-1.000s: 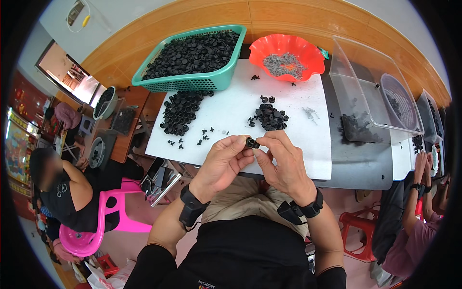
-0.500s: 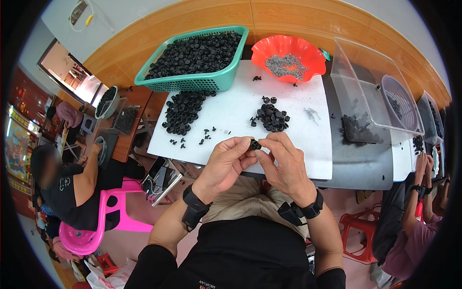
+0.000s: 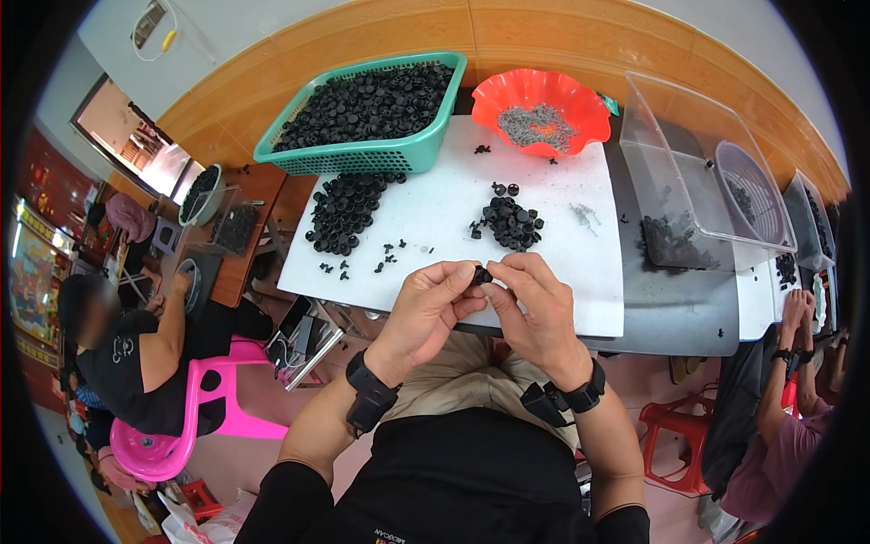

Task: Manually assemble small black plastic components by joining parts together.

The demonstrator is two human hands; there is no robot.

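Black part point(image 3: 481, 275), near the surface's point(image 3: 671, 317) front edge. Wall point(image 3: 580, 34) wood-panelled. On surface: white sheet point(image 3: 426, 213), green basket point(image 3: 362, 161), red bowl point(image 3: 591, 116). Left hand point(image 3: 422, 306) and right hand point(image 3: 536, 315) pinch the part; facing, long axis too small to tell.

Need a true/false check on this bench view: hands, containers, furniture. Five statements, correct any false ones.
1. The left hand and right hand meet at one small black part. True.
2. The red bowl holds black caps. False: it holds grey pins.
3. The green basket is heaped with black parts. True.
4. The pink chair is on the person's right. False: it is on the left.
5. The clear box stands left of the red bowl. False: it stands right.
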